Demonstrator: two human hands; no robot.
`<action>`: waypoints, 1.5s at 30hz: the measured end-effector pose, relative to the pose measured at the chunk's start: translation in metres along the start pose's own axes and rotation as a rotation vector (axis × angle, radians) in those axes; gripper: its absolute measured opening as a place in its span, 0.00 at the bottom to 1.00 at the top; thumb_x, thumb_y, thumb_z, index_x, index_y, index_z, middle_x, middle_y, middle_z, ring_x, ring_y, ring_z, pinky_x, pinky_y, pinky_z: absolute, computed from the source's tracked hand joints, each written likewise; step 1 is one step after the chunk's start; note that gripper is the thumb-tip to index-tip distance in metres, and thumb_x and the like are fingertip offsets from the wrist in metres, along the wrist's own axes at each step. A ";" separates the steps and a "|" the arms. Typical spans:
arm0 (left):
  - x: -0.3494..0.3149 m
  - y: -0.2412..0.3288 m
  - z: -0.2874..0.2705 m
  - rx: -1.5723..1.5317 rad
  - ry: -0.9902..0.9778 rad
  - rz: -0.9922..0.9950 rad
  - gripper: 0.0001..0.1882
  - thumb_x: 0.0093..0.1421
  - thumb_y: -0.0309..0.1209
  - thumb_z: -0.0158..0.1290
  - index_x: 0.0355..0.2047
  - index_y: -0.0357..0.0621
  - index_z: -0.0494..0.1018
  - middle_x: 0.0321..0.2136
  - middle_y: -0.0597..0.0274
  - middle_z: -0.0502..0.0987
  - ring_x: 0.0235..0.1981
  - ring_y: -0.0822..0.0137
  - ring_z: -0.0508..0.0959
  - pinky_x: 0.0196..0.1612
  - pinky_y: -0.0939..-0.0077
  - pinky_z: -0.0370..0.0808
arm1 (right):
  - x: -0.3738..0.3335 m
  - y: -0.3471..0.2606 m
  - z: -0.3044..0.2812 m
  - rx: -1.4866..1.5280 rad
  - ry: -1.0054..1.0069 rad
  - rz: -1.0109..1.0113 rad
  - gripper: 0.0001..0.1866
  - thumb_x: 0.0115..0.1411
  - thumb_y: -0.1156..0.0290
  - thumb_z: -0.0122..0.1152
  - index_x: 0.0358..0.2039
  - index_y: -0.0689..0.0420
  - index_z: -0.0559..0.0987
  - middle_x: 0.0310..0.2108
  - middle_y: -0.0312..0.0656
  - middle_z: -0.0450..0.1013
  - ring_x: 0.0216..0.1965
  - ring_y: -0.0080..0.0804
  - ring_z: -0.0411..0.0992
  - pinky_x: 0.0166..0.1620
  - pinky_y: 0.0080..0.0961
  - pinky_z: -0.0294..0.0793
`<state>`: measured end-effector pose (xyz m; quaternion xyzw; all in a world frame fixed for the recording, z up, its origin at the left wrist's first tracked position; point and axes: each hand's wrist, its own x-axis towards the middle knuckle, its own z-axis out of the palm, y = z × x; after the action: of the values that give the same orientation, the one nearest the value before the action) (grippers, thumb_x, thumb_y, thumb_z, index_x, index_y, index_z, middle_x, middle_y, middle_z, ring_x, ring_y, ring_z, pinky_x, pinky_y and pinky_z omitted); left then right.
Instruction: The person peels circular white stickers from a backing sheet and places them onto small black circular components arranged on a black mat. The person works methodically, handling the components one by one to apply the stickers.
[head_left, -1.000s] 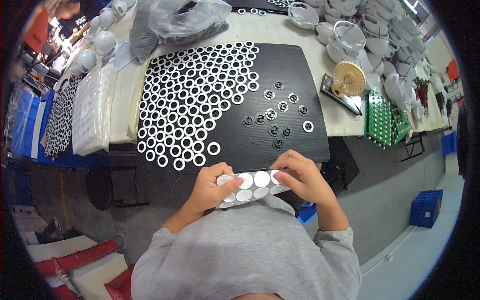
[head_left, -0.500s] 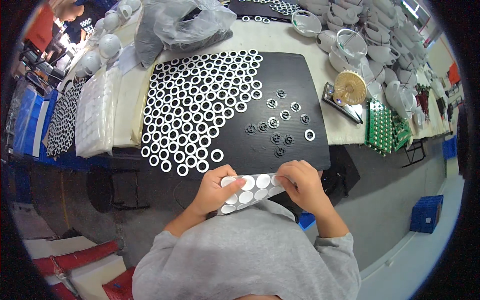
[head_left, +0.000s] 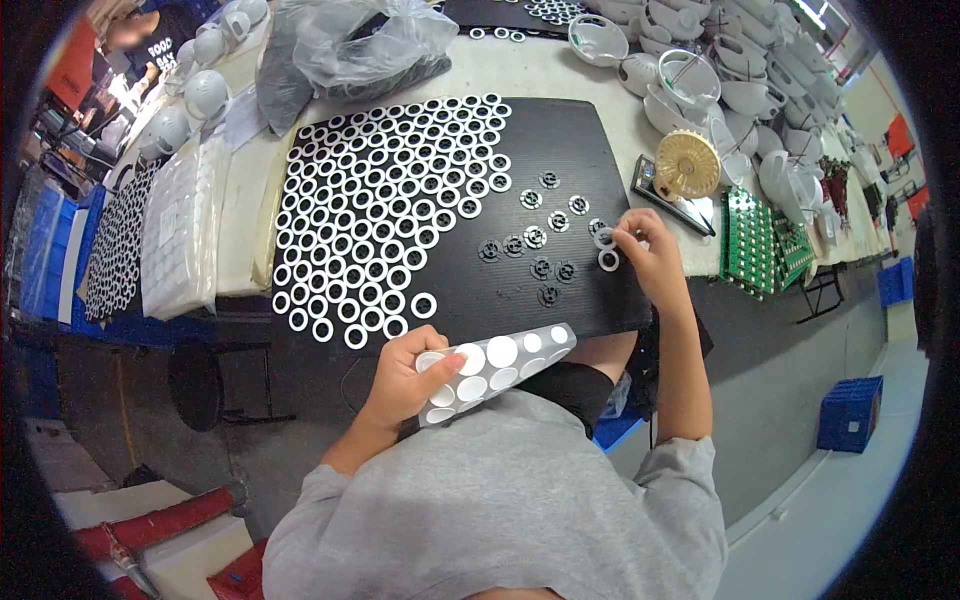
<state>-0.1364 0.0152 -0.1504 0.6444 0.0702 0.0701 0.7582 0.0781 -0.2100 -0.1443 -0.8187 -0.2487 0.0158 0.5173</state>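
My left hand (head_left: 402,380) pinches a clear sheet of round white stickers (head_left: 502,351) in front of my body, thumb on top. Its far end hangs free to the right. Over the right side of a black board (head_left: 560,130), my right hand (head_left: 652,258) pinches a thin whitish ring sticker (head_left: 603,240) between thumb and fingertips. That ring is just above one of the black round spoked parts (head_left: 597,227). A white-ringed disc (head_left: 608,261) lies right below it. Several more black parts (head_left: 541,268) are scattered to the left.
Rows of white-ringed black discs (head_left: 390,228) cover the board's left half. A grey plastic bag (head_left: 370,50) lies behind it. To the right are a small beige fan (head_left: 687,165), green circuit boards (head_left: 750,245) and piled white housings (head_left: 690,80). A wrapped white pack (head_left: 180,235) lies left.
My right hand has left the sticker sheet and moved up and right over the board, carrying a ring sticker. My left hand still holds the sheet, whose right end is now free.
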 end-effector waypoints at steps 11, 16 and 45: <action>0.000 0.000 0.003 0.011 -0.055 -0.052 0.09 0.51 0.28 0.53 0.18 0.41 0.65 0.15 0.73 0.66 0.17 0.85 0.62 0.19 0.88 0.56 | 0.019 0.036 0.013 -0.068 0.125 0.051 0.06 0.46 0.74 0.56 0.21 0.65 0.73 0.26 0.43 0.69 0.26 0.28 0.68 0.32 0.21 0.66; 0.003 -0.001 0.005 0.012 -0.078 -0.056 0.09 0.51 0.28 0.53 0.19 0.41 0.65 0.15 0.73 0.66 0.17 0.85 0.62 0.19 0.88 0.57 | 0.021 0.039 0.014 -0.141 0.157 0.040 0.07 0.46 0.74 0.56 0.21 0.66 0.73 0.24 0.43 0.69 0.23 0.28 0.67 0.29 0.21 0.66; 0.002 0.003 0.004 0.034 -0.077 -0.039 0.08 0.50 0.28 0.54 0.20 0.40 0.68 0.16 0.72 0.69 0.18 0.84 0.64 0.19 0.89 0.58 | 0.015 0.022 0.013 -0.144 0.205 0.001 0.08 0.43 0.76 0.58 0.26 0.62 0.69 0.27 0.42 0.66 0.26 0.32 0.67 0.31 0.26 0.66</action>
<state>-0.1336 0.0125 -0.1470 0.6581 0.0545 0.0292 0.7504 0.0961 -0.2007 -0.1661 -0.8512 -0.1946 -0.0855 0.4798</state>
